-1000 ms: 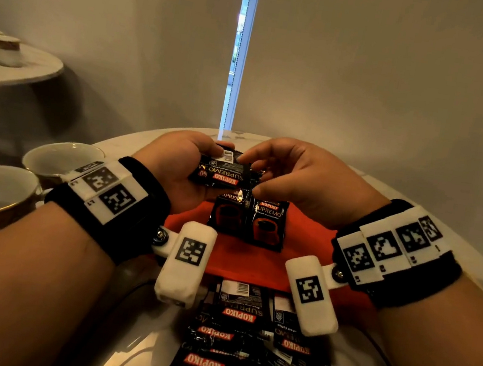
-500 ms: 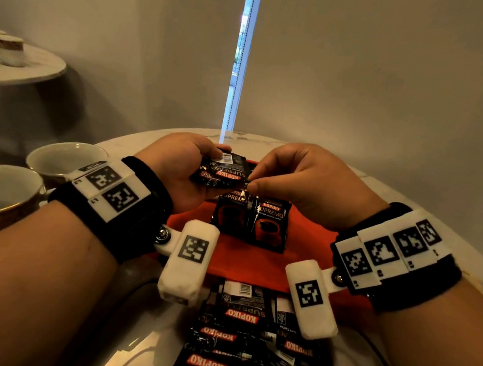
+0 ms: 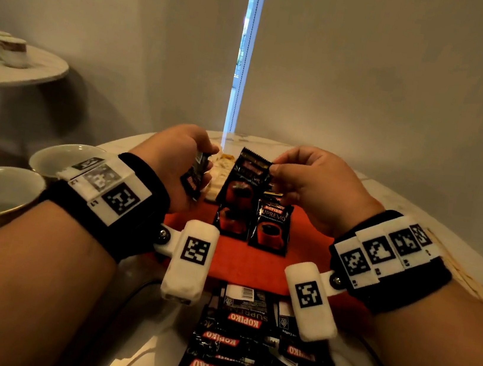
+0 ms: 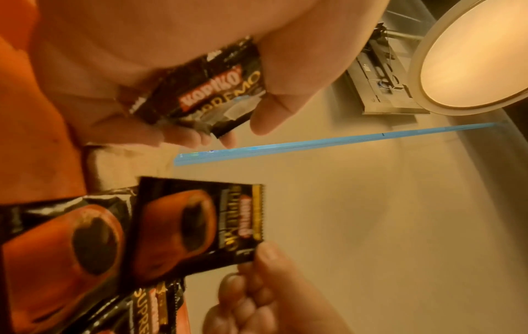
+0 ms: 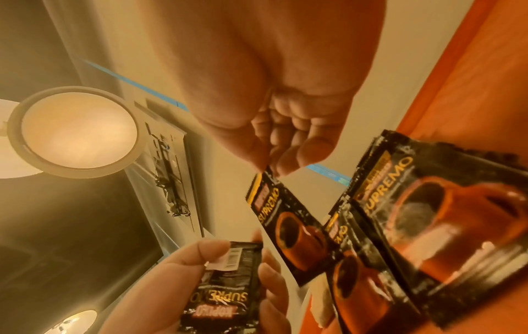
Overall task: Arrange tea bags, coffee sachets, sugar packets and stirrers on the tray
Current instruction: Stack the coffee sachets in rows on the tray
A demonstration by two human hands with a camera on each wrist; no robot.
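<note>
loose heap of black kopiko coffee sachets (image 3: 253,352) nearest, on the white marble tabletop (image 3: 148,352). beyond, two black sachets (image 3: 271,229) lying on the orange tray (image 3: 241,263). left hand (image 3: 174,164) grips one crumpled sachet (image 3: 196,176). right hand (image 3: 311,186) pinches the top corner of another hanging sachet (image 3: 244,177) over the tray.

Hands: drawn apart since 1 s ago, no longer both on 1 sachet.
Right hand (image 3: 311,186): now pinches the top corner of a separated coffee sachet (image 3: 241,183) (front showing), raised above the orange tray (image 3: 241,263).
Left hand (image 3: 175,161): keeps the other sachet (image 3: 196,176), now turned edge-on.
</note>
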